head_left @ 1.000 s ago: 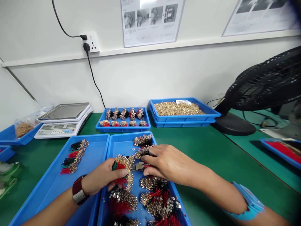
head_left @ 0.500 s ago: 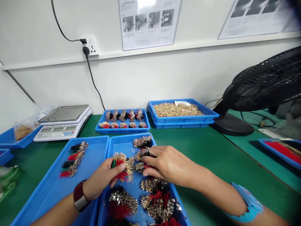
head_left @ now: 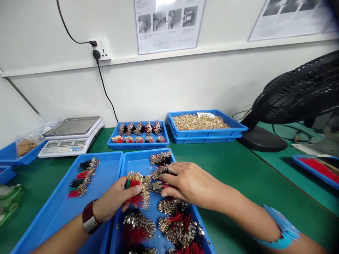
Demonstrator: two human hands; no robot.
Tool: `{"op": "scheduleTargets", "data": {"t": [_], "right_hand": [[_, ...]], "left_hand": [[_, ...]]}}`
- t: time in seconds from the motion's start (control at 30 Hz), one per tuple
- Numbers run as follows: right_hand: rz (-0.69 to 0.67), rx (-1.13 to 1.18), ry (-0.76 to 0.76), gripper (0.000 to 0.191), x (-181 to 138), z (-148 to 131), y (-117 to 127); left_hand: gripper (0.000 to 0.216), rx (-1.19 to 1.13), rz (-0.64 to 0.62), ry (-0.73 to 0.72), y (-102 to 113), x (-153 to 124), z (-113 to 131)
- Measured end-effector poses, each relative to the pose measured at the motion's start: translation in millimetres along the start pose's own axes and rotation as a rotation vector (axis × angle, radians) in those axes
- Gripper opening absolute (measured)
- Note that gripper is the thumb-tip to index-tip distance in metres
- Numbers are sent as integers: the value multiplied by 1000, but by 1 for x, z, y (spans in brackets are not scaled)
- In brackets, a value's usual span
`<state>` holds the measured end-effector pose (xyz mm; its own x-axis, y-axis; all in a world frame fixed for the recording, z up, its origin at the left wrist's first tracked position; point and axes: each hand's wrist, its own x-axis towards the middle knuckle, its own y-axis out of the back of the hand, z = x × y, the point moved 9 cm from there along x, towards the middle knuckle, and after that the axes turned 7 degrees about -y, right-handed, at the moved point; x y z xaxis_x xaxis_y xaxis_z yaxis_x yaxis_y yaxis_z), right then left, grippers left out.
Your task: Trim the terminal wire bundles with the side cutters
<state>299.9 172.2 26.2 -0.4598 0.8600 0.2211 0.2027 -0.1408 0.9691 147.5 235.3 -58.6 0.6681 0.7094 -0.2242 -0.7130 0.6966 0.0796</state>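
Observation:
My left hand (head_left: pixel 123 195) is closed round a bundle of red, green and black wires with gold metal ends (head_left: pixel 137 185). Pliers (head_left: pixel 156 186) with red handles are gripped in my right hand (head_left: pixel 185 183); their jaws point left and reach the gold ends of the bundle. Both hands are above the right-hand blue tray (head_left: pixel 132 159). More wire bundles with silvery ends lie in that tray, such as a red one (head_left: pixel 139 225) below my left hand and a black one (head_left: pixel 160 158) at the far end.
Left of it, another blue tray (head_left: pixel 106 165) holds a row of bundles (head_left: pixel 84 178). Behind stand a scale (head_left: pixel 71 135), a tray of bundles (head_left: pixel 137 146) and stacked trays of gold pieces (head_left: pixel 200 122). A black fan (head_left: pixel 291 95) stands at right.
My right hand and the pliers have shifted very slightly; the jaws remain at the gold ends. My left hand still holds the bundle in nearly the same place.

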Motion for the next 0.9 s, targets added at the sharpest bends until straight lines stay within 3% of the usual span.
{"op": "scheduleTargets", "data": {"t": [0.53, 0.9], "right_hand": [[-44, 44, 54, 55, 1, -6, -8], [-60, 100, 43, 53, -1, -4, 0]], "left_hand": [[47, -28, -120, 37, -8, -2, -2], [53, -8, -24, 22, -1, -1, -7]]}}
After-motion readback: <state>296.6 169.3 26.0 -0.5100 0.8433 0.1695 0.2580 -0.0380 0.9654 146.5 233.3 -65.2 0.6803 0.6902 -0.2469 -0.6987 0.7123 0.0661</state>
